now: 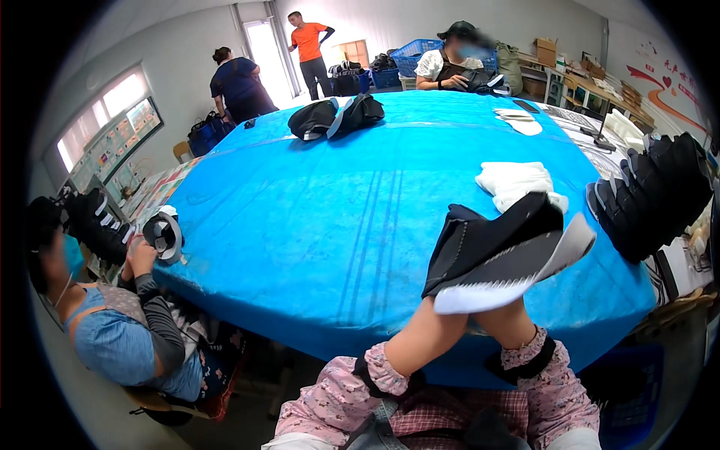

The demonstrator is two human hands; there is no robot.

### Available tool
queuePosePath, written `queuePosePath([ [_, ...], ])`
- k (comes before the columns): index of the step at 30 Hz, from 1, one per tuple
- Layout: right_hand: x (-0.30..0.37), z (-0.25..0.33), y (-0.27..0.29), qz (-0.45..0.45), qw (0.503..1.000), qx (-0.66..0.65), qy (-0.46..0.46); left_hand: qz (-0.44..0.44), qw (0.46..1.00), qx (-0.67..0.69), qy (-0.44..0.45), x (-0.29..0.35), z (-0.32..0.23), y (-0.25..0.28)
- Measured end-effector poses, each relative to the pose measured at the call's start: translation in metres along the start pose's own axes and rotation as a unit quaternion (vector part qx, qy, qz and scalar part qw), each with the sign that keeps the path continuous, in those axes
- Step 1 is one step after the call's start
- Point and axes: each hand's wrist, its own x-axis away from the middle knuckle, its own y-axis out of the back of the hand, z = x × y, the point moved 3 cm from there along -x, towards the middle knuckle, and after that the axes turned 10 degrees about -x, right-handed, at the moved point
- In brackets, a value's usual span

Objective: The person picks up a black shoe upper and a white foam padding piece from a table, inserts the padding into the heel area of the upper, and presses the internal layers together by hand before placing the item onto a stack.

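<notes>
A black shoe upper with a pale grey-white edge and a line of stitches is held up in front of me, over the near right of the table. Behind and beneath it, my left hand and my right hand come close together, both closed on the upper. It hides most of their fingers. Just beyond the upper, a folded white cloth-like bundle lies on the blue table cover.
Stacked black shoe uppers stand at the right edge. More black uppers lie at the far side, and white flat pieces at far right. Seated co-workers handle shoes at left and far end; two people stand behind.
</notes>
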Motion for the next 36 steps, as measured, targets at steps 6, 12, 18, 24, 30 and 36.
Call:
queuePosePath([
  [6,-0.005,0.006,0.005,0.043,0.997,-0.023,-0.058,0.022,0.997,-0.073,-0.014,0.004,0.003,0.012],
  [12,-0.002,0.01,0.009,0.049,0.997,0.001,-0.065,0.005,0.969,0.184,0.166,0.012,0.017,-0.006],
  [18,-0.006,0.0,0.009,0.088,0.994,0.043,-0.043,0.025,0.98,-0.2,-0.002,0.002,0.029,-0.008],
  [24,-0.008,-0.011,0.026,0.141,0.984,-0.025,-0.11,0.039,0.991,-0.125,0.018,0.014,0.028,-0.007],
  [30,0.001,-0.011,0.039,0.093,0.989,-0.007,-0.113,0.095,0.988,0.072,0.099,0.02,0.013,0.025],
  [36,0.01,-0.009,0.043,0.109,0.98,0.026,-0.164,0.141,0.887,0.307,0.316,0.015,0.026,0.021],
])
